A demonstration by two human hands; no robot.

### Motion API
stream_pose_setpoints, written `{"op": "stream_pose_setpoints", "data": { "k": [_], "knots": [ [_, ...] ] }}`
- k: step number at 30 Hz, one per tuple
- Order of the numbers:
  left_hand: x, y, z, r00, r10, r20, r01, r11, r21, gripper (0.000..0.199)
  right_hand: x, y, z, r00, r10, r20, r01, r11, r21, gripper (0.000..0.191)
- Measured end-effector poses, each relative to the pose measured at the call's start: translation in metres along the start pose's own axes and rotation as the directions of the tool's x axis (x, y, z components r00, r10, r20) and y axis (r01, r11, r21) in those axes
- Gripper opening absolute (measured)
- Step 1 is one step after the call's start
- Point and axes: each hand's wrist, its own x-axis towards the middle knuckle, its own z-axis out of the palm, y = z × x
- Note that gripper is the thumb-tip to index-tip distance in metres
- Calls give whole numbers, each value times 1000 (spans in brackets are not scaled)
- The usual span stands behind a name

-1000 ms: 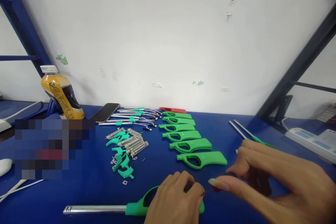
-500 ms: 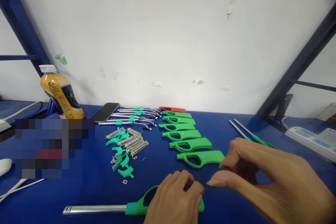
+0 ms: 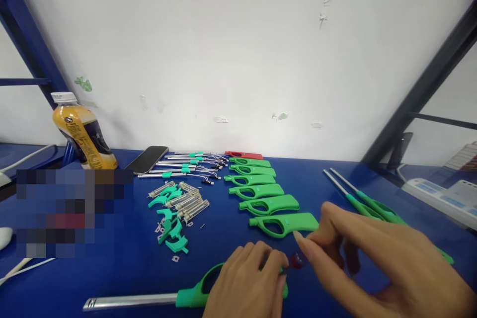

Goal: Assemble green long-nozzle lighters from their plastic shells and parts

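My left hand [image 3: 248,278] is wrapped over the green handle of a long-nosed lighter [image 3: 194,295] lying at the near edge, its metal tube pointing left. The hand covers most of the handle, whose end shows at the right. Just to the right, my right hand [image 3: 357,253] is raised with thumb and forefinger pinched together. A small dark red label-like piece [image 3: 297,260] shows at its fingertips, near the lighter's handle end; it is blurred. Beyond the hands lies a column of green lighter handle shells [image 3: 294,222], with a red shell [image 3: 246,155] at the far end.
Left of the shells lie teal triggers [image 3: 177,243], clear fuel tanks [image 3: 194,203] and metal tubes with wires [image 3: 167,171]. A phone [image 3: 149,159] and a yellow drink bottle [image 3: 84,131] are at the back left. More long-nosed lighters [image 3: 367,203] lie right, before a white power strip [image 3: 439,198].
My right hand has turned and come slightly lower, and the red piece at its fingertips now shows. The left hand stays on the lighter. The view has shifted slightly.
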Motion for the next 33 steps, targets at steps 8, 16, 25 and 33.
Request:
{"op": "stream_pose_setpoints", "data": {
  "k": [8,16,25,33],
  "knots": [
    [-1,-3,3,1000,19,7,-19,999,44,25,-2,3,-6,999,5,46,-4,1000,-4,20],
    [-3,0,2,999,18,32,-20,998,60,21,-4,10,-3,984,117,137,-133,985,114,25],
    [0,-1,0,997,11,80,-16,998,63,16,5,15,-3,979,99,180,-115,990,84,57],
    [0,-1,0,997,-8,79,3,998,61,19,5,13,-3,955,187,231,-214,972,98,60]
  ]
}}
